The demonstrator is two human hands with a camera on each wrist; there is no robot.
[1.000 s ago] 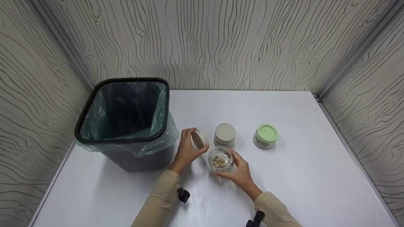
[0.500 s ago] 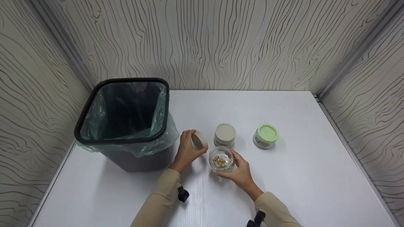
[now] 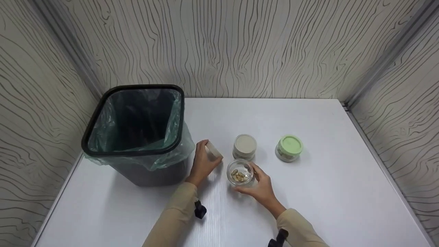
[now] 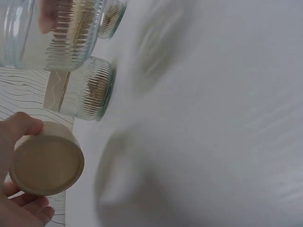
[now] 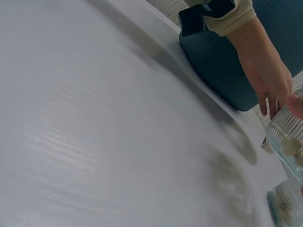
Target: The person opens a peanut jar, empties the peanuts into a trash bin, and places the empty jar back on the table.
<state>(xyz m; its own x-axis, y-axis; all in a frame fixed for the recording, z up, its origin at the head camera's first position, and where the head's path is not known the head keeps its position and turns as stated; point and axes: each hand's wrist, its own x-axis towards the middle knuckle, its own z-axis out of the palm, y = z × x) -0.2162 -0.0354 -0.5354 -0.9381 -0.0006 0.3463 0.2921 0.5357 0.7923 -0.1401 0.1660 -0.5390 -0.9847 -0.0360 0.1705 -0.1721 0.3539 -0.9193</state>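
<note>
In the head view my left hand [image 3: 202, 164] pinches a round beige lid [image 3: 214, 150] between thumb and fingers, left of the jars. The lid is turned nearly edge-on there; the left wrist view faces its flat underside. My right hand [image 3: 261, 188] grips an uncovered ribbed glass jar [image 3: 245, 167] by its side. Several small tan oval pieces [image 3: 238, 175], like nuts, lie on its bottom. Held above the table, this jar casts a shadow apart from itself. Just behind it stands a similar jar with a beige lid [image 3: 245, 144].
A third glass jar with a green lid [image 3: 290, 145] stands to the right. On the left is a large dark bin [image 3: 151, 175] with a black rim and a green plastic liner [image 3: 187, 145]. Patterned panels [image 3: 219, 48] enclose the white table [image 3: 325, 171] at the back and sides.
My left hand has turned the lid from showing its inner face to nearly edge-on in the head view, shifting it slightly left. The right hand and its jar stay almost still.
</note>
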